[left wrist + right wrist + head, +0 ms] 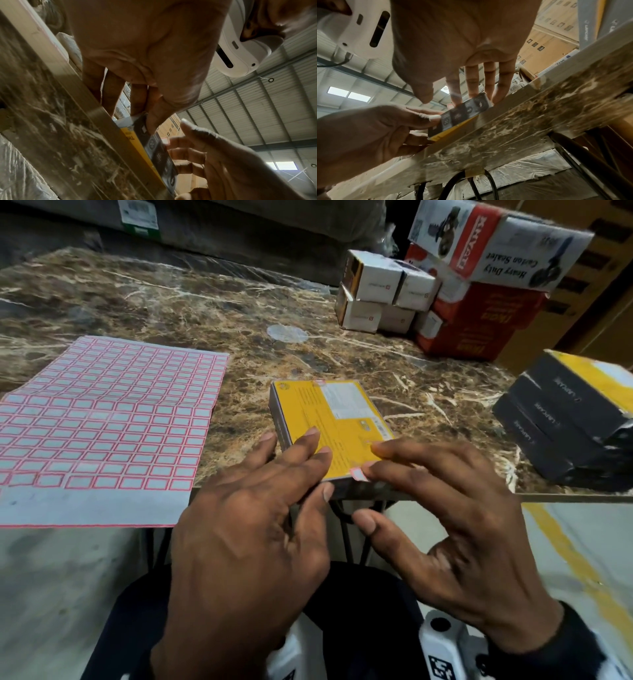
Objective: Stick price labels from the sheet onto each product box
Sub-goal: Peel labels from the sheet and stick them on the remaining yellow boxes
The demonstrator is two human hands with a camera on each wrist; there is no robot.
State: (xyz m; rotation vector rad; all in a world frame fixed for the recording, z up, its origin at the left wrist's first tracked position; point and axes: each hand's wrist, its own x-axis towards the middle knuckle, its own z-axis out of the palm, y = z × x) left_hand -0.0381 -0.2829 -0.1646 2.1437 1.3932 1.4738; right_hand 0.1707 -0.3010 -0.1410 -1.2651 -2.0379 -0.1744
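A flat box (332, 422) with a yellow top and dark sides lies at the marble table's front edge. My left hand (274, 474) holds it, fingers on the top and left side, thumb against the near dark side (145, 129). My right hand (445, 508) is spread with fairly straight fingers, and its index fingertip presses a small red-bordered label (358, 474) onto the box's near top edge. The thumb hangs free below the table edge. The label (165, 140) also shows from below, beside the box's dark side (464, 115). The label sheet (102, 419), a red-bordered grid, lies flat to the left.
A stack of dark boxes (568, 422) with a yellow top stands at the right edge. Small white boxes (380, 289) and red-and-white carton-sealer boxes (486, 302) are piled at the back right. The marble tabletop (171, 302) ends just under my hands.
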